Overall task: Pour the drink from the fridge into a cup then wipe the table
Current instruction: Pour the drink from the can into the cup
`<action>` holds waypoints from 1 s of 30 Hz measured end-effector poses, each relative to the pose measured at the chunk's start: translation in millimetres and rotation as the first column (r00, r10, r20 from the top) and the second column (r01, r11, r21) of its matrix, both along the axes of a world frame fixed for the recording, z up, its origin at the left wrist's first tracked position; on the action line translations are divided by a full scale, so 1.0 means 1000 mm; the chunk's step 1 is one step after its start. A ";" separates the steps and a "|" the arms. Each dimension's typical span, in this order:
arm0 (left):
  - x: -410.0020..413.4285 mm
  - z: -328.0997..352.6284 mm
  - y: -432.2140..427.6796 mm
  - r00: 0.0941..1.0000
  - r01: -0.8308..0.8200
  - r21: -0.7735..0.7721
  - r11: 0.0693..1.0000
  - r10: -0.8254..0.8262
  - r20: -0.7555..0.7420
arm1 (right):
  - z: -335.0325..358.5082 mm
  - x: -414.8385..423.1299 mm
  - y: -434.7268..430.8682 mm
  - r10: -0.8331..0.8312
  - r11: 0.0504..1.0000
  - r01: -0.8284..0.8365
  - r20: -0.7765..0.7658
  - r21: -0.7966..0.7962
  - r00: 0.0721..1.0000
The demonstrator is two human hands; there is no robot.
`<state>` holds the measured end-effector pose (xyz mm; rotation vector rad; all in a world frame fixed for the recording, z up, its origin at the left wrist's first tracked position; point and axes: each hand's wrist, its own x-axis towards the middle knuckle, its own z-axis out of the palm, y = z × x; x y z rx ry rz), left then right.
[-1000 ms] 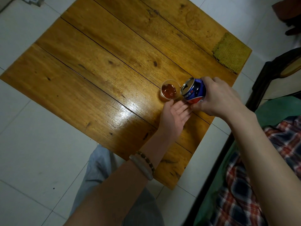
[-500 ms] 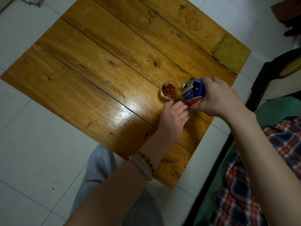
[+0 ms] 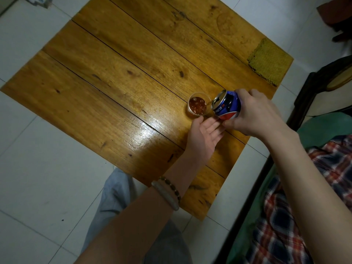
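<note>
A small clear plastic cup (image 3: pixel 198 107) with brown fizzy drink stands on the wooden table (image 3: pixel 118 77). My right hand (image 3: pixel 255 115) grips a blue and red soda can (image 3: pixel 226 104), tipped on its side with its mouth over the cup's right rim; a thin stream runs into the cup. My left hand (image 3: pixel 203 138) rests on the table just below the cup, fingers together and stretched toward the can. Whether its thumb touches the cup's base I cannot tell.
A yellow-green woven cloth (image 3: pixel 267 62) lies at the table's far right corner. White floor tiles surround the table. A dark wooden bench frame (image 3: pixel 312 88) with green and plaid fabric (image 3: pixel 297 216) stands to the right. My knee in grey trousers (image 3: pixel 116 189) is under the near edge.
The drink level in the cup has risen and bubbles now show on its surface. Both hands and the can have stayed almost in place.
</note>
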<state>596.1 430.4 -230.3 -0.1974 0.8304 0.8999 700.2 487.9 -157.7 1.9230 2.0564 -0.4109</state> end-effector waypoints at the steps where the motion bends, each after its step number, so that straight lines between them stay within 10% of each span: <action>1: 0.000 0.000 0.000 1.000 -0.002 -0.001 1.000 0.002 0.000 | 0.000 0.000 0.000 -0.003 1.000 0.003 0.000 0.001 1.000; 30: -0.005 0.001 0.002 1.000 -0.023 0.018 1.000 0.022 0.020 | 0.001 -0.008 0.003 0.000 1.000 0.000 -0.004 0.009 1.000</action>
